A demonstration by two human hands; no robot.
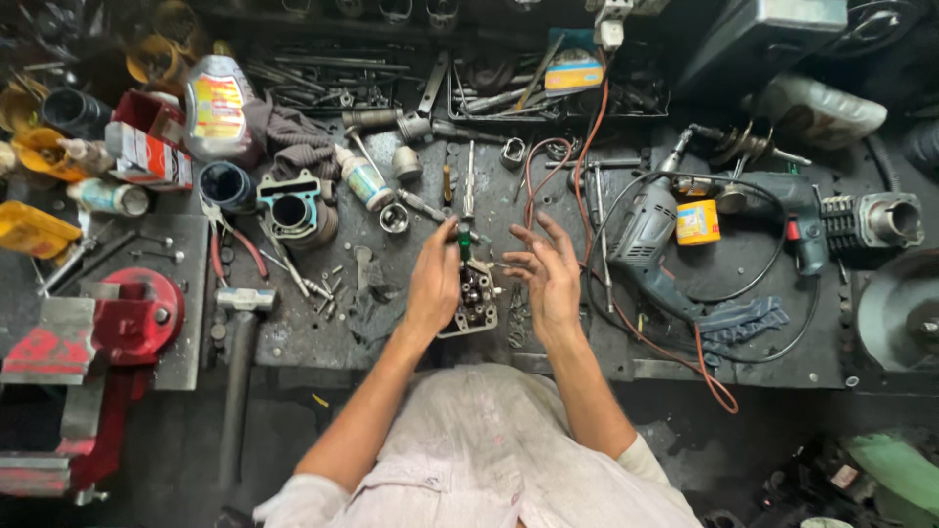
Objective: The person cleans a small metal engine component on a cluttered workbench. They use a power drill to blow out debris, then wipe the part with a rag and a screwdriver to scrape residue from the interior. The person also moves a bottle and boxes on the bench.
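I look down on a dark, oil-stained metal workbench (pixel 293 337), crowded edge to edge. The biggest piece is the red bench vise (pixel 93 337) bolted at the left corner, chipped paint over cast iron. Right of centre lies a grey electric drill (pixel 646 240) with its orange cord looping across the bench, and a second, dark green drill (pixel 787 210) just beyond it. A long-handled hammer (pixel 238 367) hangs over the front edge, head on the bench. Further back sit a finned engine cylinder (pixel 293 207), teal-tinted with a round bore, and a plastic oil bottle (pixel 217 108).

The work itself sits at the front middle of the bench: a small cylinder head (pixel 476 301) — grey cast aluminium, greasy, with springs and bolts showing in its top. My left hand (pixel 435 284) is pressed against its left flank, fingers curled, seemingly around a green-handled screwdriver (pixel 465 242) that stands nearly upright over the head. My right hand (pixel 550 279) hovers just beside the head with fingers spread wide, gripping nothing.

I judge this as steadying the casting while a fastener on top is being worked — the next move calls for the free hand to brace the right side so the tool stays square
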